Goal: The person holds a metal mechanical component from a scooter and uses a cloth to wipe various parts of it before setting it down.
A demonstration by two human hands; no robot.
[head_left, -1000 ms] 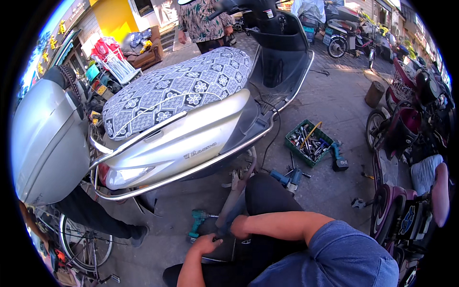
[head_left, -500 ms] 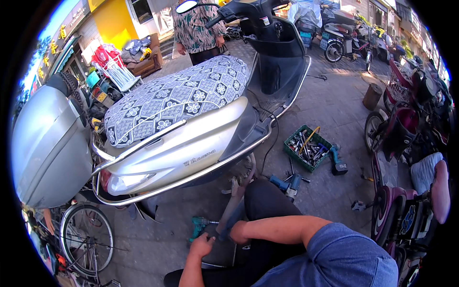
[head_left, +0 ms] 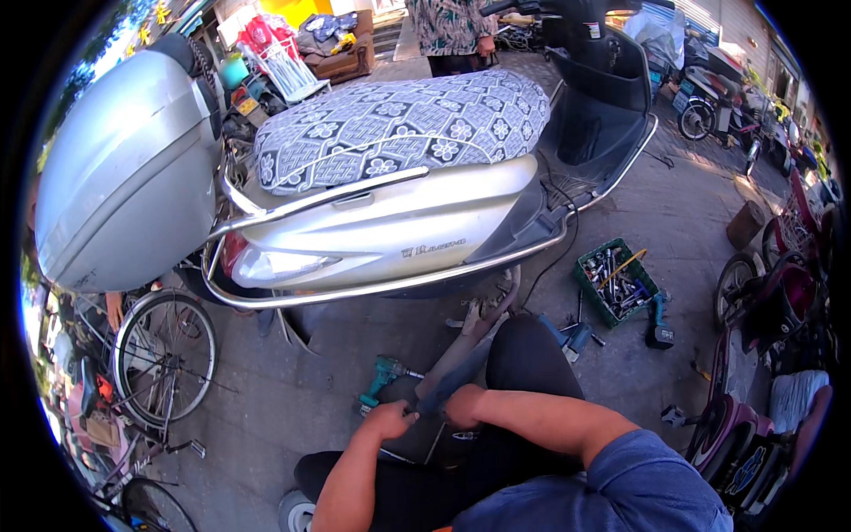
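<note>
My left hand (head_left: 392, 418) is curled at the near end of a long grey metal part (head_left: 448, 363) beneath the silver scooter (head_left: 381, 230). My right hand (head_left: 463, 408) is closed beside that part, close to my bent dark-trousered leg (head_left: 532, 355). What either grips is too small or hidden to make out. A teal drill (head_left: 386, 377) lies just beyond my left hand. Right of my knee are a blue power tool (head_left: 576, 341), a green crate of tools (head_left: 616, 284) and another cordless tool (head_left: 659, 328).
A patterned seat cover (head_left: 399, 124) and grey top box (head_left: 124, 168) are on the scooter. A bicycle wheel (head_left: 164, 359) stands left, parked bikes (head_left: 780, 293) right, a wooden stump (head_left: 745, 222) behind them. A person (head_left: 452, 35) stands beyond; another person's hand (head_left: 113, 310) shows left.
My view has shifted, moving the scooter higher and rightward in the picture. The dark-trousered leg seen at left earlier is now mostly hidden. Both my hands stay at the metal part.
</note>
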